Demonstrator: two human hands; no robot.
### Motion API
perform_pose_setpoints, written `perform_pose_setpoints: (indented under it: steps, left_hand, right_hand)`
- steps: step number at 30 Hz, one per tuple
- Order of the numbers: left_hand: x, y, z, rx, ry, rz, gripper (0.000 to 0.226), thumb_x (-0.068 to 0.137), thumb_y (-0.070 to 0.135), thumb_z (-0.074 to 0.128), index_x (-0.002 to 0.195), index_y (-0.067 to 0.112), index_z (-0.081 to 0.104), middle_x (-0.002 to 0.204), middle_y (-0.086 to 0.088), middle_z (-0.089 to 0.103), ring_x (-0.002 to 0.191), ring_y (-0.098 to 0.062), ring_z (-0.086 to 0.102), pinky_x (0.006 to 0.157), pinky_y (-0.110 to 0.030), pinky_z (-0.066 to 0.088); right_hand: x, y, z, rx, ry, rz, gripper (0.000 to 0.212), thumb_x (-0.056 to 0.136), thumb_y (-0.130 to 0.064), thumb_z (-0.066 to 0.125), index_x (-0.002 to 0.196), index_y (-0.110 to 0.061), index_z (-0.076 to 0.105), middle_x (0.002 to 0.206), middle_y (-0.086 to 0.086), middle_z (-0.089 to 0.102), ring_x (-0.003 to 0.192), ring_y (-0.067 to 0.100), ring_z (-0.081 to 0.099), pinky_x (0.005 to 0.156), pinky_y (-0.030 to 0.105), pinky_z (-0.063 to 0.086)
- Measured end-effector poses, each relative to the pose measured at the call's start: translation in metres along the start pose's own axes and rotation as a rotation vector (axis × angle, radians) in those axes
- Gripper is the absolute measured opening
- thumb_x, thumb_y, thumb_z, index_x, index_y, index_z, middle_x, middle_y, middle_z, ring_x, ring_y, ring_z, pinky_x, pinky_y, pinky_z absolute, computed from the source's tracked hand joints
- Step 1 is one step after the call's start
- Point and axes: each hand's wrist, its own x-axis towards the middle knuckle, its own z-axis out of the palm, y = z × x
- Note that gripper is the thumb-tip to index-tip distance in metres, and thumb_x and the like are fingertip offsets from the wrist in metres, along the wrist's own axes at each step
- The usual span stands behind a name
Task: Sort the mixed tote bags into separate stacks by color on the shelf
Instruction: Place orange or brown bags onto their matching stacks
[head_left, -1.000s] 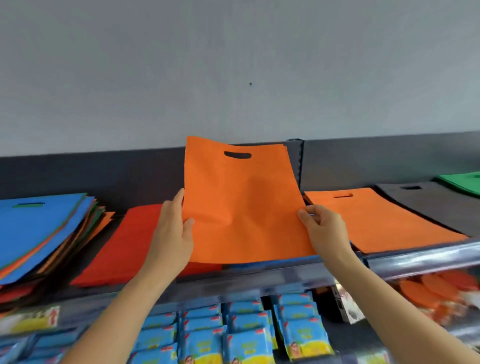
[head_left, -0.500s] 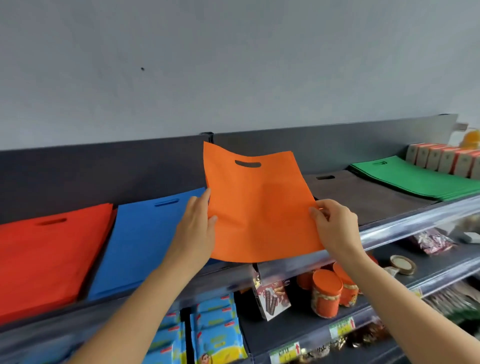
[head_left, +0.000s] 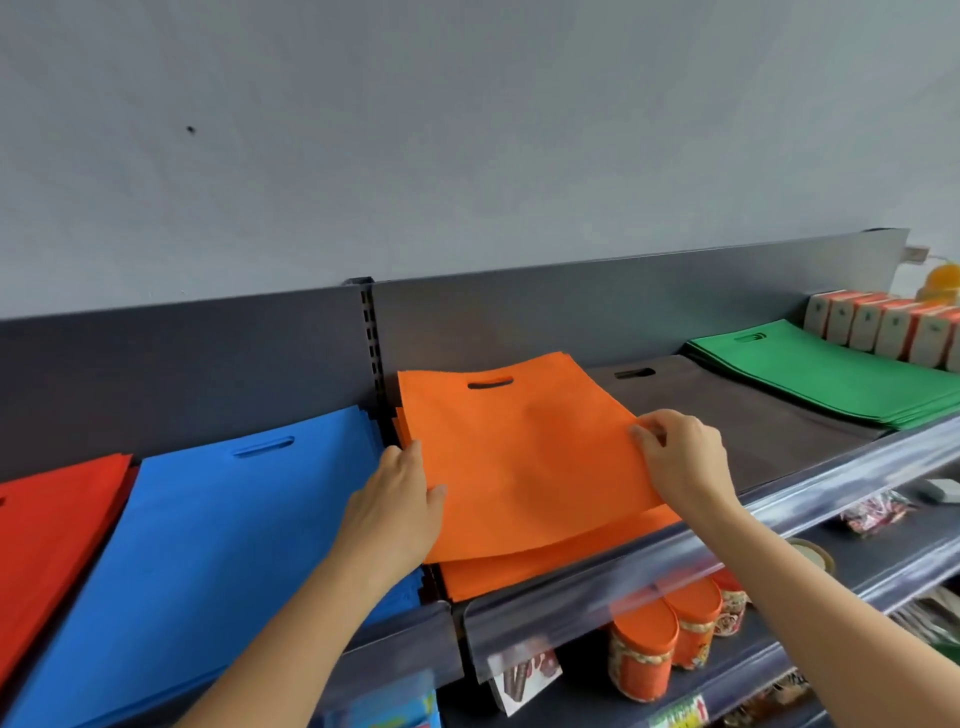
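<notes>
— Orange bag (head_left: 524, 457) down low now, lying almost flat on the orange stack (head_left: 561, 556). Was up in the air, standing tall, a moment back.

— Held how?

— Left hand (head_left: 400, 514) pinching the left edge, thumb on top. Right hand (head_left: 680, 457) pinching the right edge with curled fingers. Both closed on the bag.

— And the stack, where?

— On the top shelf (head_left: 779, 525), between the blue stack (head_left: 218, 525) and the grey stack (head_left: 753, 415). Green stack (head_left: 831, 374) further right, red stack (head_left: 52, 530) far left.

— Lined up right?

— Not quite. Sits a bit further back than the bags under it, so the front of the stack pokes out below.

— Means what for the job?

— Looks like one more orange one nearly sorted. Probably just needs a small pull to the front, then letting go.

— More mixed bags left?

— Can't tell from here. None in sight now, only neat piles of one colour each.
</notes>
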Motion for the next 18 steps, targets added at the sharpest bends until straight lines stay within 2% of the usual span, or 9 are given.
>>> perform_pose_setpoints:
  steps: [3,6,8,11,14,16,18]
  left_hand:
    - [-0.001,0.003,0.006,0.027,-0.106,-0.033,0.059,0.100,0.037,0.036,0.149,0.013,0.014,0.139,-0.002,0.034,0.125,-0.017,0.041,0.101,-0.033,0.038]
    - [-0.005,0.009,0.012,0.104,-0.146,-0.067,0.048,0.101,0.037,0.032,0.141,0.011,0.029,0.125,-0.002,0.035,0.107,-0.015,0.048,0.088,-0.028,0.043]
    - [-0.008,0.012,0.015,0.193,-0.087,-0.071,0.046,0.100,0.039,0.032,0.139,0.014,0.032,0.121,0.000,0.030,0.105,-0.015,0.045,0.084,-0.028,0.043]
    - [-0.013,0.021,0.020,0.239,0.028,-0.006,0.046,0.100,0.040,0.033,0.143,0.025,0.033,0.131,0.005,0.029,0.117,-0.015,0.039,0.089,-0.030,0.041]
    - [-0.021,0.034,0.029,0.256,-0.071,0.046,0.040,0.099,0.044,0.033,0.135,0.031,0.045,0.129,0.011,0.041,0.118,-0.012,0.039,0.096,-0.032,0.039]
    - [-0.026,0.038,0.034,0.251,-0.115,0.024,0.040,0.098,0.045,0.034,0.133,0.030,0.047,0.126,0.012,0.043,0.117,-0.010,0.040,0.096,-0.032,0.040]
    - [-0.030,0.043,0.036,0.276,-0.089,0.025,0.040,0.099,0.044,0.034,0.133,0.029,0.048,0.126,0.012,0.044,0.116,-0.010,0.041,0.094,-0.032,0.041]
  right_hand:
    - [0.008,0.007,0.001,-0.069,-0.061,0.023,0.024,0.093,-0.023,0.053,0.109,-0.014,0.067,0.108,0.010,0.066,0.100,0.032,0.058,0.085,0.039,0.048]
    - [0.011,0.015,0.000,-0.251,-0.152,0.006,0.029,0.091,-0.021,0.050,0.117,-0.017,0.063,0.119,0.009,0.060,0.107,0.034,0.054,0.084,0.039,0.047]
    - [0.012,0.018,-0.001,-0.381,-0.177,-0.108,0.035,0.090,-0.021,0.053,0.124,-0.020,0.059,0.128,0.004,0.051,0.115,0.029,0.047,0.084,0.037,0.045]
    - [0.011,0.012,0.001,-0.301,-0.248,-0.315,0.037,0.092,-0.024,0.055,0.129,-0.020,0.055,0.136,-0.003,0.046,0.124,0.022,0.042,0.093,0.034,0.040]
    - [0.003,0.003,0.010,-0.191,-0.445,-0.423,0.033,0.093,-0.025,0.053,0.125,-0.020,0.058,0.132,-0.003,0.053,0.121,0.019,0.049,0.096,0.030,0.041]
    - [-0.003,0.004,0.018,-0.220,-0.569,-0.460,0.031,0.090,-0.025,0.052,0.119,-0.021,0.063,0.126,0.001,0.058,0.114,0.024,0.054,0.094,0.033,0.044]
    - [-0.004,0.008,0.023,-0.246,-0.592,-0.479,0.029,0.089,-0.025,0.052,0.114,-0.019,0.065,0.121,0.004,0.060,0.110,0.026,0.056,0.092,0.036,0.046]
